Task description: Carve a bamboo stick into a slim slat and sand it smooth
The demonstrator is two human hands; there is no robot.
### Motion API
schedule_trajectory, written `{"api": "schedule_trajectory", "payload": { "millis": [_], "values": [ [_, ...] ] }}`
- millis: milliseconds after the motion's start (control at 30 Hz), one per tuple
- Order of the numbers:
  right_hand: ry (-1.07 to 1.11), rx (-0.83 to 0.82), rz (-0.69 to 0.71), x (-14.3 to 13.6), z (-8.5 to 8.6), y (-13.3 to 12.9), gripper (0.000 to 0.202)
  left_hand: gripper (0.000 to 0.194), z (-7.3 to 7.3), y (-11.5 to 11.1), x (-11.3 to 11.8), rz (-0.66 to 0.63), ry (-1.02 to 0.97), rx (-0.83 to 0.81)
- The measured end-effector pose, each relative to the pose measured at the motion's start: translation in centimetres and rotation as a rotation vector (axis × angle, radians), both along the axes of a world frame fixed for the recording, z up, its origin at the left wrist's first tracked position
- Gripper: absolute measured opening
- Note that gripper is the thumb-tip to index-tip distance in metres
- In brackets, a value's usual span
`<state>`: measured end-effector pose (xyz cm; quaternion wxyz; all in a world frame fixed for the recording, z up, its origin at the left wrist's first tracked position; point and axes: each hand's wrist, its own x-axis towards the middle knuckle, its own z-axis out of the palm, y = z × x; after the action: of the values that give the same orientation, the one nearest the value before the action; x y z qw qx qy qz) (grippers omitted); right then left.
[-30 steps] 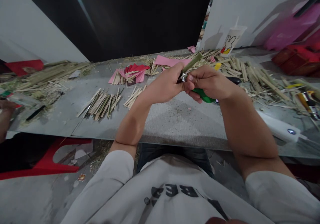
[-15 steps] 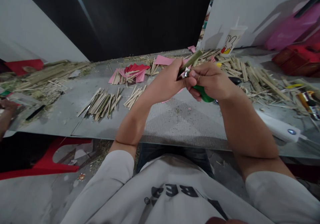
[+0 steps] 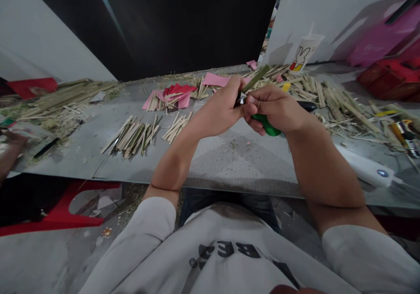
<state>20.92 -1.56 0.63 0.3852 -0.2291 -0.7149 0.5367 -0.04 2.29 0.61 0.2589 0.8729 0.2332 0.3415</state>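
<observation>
My left hand (image 3: pixel 219 110) grips a green bamboo stick (image 3: pixel 256 78) that slants up and away to the right. My right hand (image 3: pixel 277 108) is closed around a green-handled knife (image 3: pixel 266 125), its metal blade (image 3: pixel 242 99) pressed against the stick where both hands meet. The two hands touch, held above the grey table (image 3: pixel 229 154). Most of the blade is hidden by my fingers.
Bundles of split bamboo strips (image 3: pixel 133 135) lie left of my hands, with red and pink paper sheets (image 3: pixel 173 93) behind. More bamboo pieces (image 3: pixel 331 97) pile at the right, near a white cup (image 3: pixel 303 53), a white tool (image 3: pixel 367 169) and red boxes (image 3: pixel 390 77). Another person's hand (image 3: pixel 9 147) is at far left.
My hands rose slightly with the stick and came back down, with small shifts of the stick's angle. The other person's hand at far left drew back a little.
</observation>
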Motion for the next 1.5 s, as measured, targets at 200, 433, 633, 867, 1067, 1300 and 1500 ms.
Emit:
{"api": "schedule_trajectory", "payload": {
  "millis": [200,433,633,867,1067,1300,1500],
  "values": [
    [0.098,0.049,-0.169,-0.4,-0.9,0.8,0.051,0.069,-0.6,1.0,0.7,0.072,-0.039,0.025],
    [0.084,-0.032,-0.006,-0.7,-0.8,1.3,0.054,0.067,-0.8,1.9,0.3,0.076,0.01,0.039],
    [0.131,-0.145,0.033,0.1,-1.0,1.5,0.029,0.062,-0.6,0.5,1.0,0.062,-0.03,-0.027],
    [0.182,-0.086,-0.002,-0.6,-0.9,1.6,0.046,0.064,-0.5,0.7,1.1,0.11,-0.023,-0.009],
    [0.117,-0.023,-0.127,-0.7,-0.8,1.2,0.051,0.066,-0.5,1.4,0.9,0.13,-0.025,0.001],
    [0.127,-0.098,0.043,-0.8,-1.0,1.2,0.045,0.06,-0.4,1.4,0.3,0.053,0.017,0.012],
    [0.13,-0.106,0.035,-0.5,-0.9,1.1,0.039,0.061,-0.5,1.2,0.3,0.018,-0.021,-0.007]
  ]
}}
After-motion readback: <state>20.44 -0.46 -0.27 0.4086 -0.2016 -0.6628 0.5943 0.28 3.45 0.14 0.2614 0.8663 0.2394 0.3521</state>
